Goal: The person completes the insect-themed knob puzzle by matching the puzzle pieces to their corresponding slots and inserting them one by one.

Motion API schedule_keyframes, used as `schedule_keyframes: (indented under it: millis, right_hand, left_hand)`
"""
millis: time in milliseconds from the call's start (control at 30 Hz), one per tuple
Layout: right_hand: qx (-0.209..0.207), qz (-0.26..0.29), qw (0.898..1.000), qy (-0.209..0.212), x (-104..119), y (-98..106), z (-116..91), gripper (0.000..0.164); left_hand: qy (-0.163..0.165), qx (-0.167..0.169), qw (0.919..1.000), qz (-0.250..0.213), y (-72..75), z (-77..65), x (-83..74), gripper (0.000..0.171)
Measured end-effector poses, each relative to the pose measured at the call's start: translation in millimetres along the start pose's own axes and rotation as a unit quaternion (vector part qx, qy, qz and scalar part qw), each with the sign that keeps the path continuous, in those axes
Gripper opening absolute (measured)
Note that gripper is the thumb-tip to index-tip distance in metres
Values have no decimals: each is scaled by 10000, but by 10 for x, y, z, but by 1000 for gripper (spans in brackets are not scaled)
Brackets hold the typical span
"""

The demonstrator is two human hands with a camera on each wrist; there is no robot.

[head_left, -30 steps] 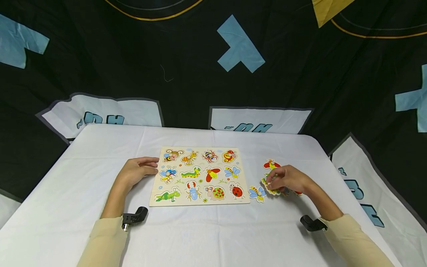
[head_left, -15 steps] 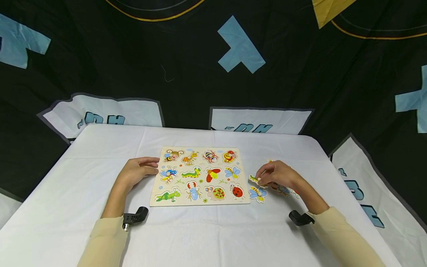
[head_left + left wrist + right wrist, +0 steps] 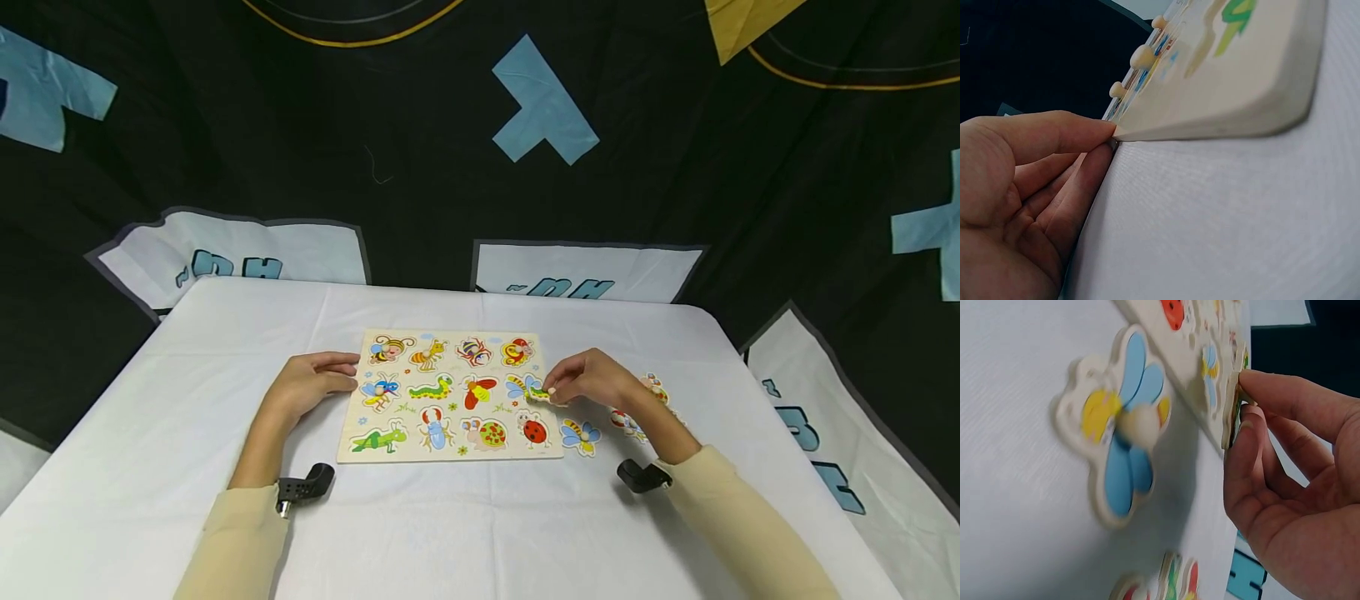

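Note:
My left hand (image 3: pixel 311 385) touches the left edge of the wooden insect puzzle board (image 3: pixel 450 450) with its fingers and thumb. In the left wrist view, several round knobs (image 3: pixel 1142 57) stand up from the board. My right hand (image 3: pixel 596 379) pinches a green caterpillar puzzle piece (image 3: pixel 538 394) between thumb and fingers. The piece hangs over the board's right edge, partly covering the picture of a blue-winged insect (image 3: pixel 516 386). Seen from the right wrist, the piece is almost edge-on. A blue-winged bee piece (image 3: pixel 1132 425) with a knob lies loose beside the board.
More loose insect pieces (image 3: pixel 628 423) lie to the right, partly hidden under my right forearm. Another loose piece (image 3: pixel 654 386) is farther back. A white cloth (image 3: pixel 420 533) covers the table, with a dark printed curtain (image 3: pixel 420 192) behind it.
My right hand has moved left from the loose pieces to the board's right edge, carrying the caterpillar piece. The left hand has stayed at the board's left edge.

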State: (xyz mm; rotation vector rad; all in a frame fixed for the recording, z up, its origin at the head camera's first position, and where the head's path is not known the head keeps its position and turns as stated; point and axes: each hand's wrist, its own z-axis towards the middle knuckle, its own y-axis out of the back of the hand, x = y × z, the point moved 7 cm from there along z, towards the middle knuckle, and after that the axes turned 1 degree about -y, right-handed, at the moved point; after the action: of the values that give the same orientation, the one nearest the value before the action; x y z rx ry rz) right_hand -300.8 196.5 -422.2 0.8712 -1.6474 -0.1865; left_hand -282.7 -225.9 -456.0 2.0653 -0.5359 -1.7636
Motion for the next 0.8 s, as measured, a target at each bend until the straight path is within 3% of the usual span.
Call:
schedule_keyframes:
  millis: [800]
  right_hand:
    - [163, 48, 9991, 393, 603, -586, 411, 14]
  left_hand:
    - [11, -23, 10000, 39, -1, -9, -17, 52]
